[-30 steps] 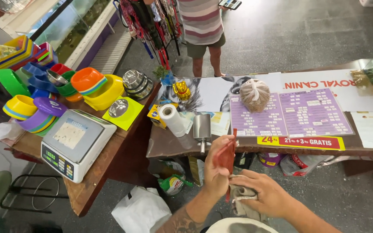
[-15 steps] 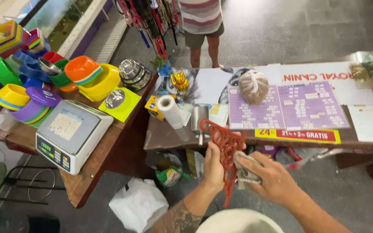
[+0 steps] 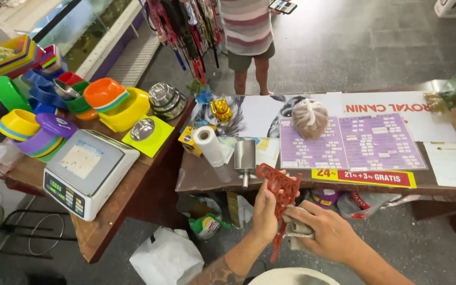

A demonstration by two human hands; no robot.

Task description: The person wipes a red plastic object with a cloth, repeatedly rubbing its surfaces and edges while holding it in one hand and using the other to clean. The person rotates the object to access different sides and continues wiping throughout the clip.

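My left hand [image 3: 265, 211] grips a red openwork plastic piece [image 3: 279, 192] held upright in front of the counter edge. My right hand [image 3: 327, 232] presses a grey cloth [image 3: 297, 229] against the lower part of that red piece. Just beyond my hands, on the counter [image 3: 201, 177], lie a metal scoop [image 3: 245, 157] and a white paper roll [image 3: 208, 145].
A white scale [image 3: 88, 171] sits on the wooden table at left, with stacked coloured bowls [image 3: 80, 103] and metal bowls [image 3: 167, 100] behind. Purple charts [image 3: 352, 142] and a tied bag [image 3: 310, 117] lie on the counter. A person in a striped shirt [image 3: 247, 31] stands beyond. A white bag [image 3: 167, 258] lies on the floor.
The red piece has turned from edge-on to show its openwork face and tilted left. My right hand with the cloth has moved up along it. The view has shifted slightly.
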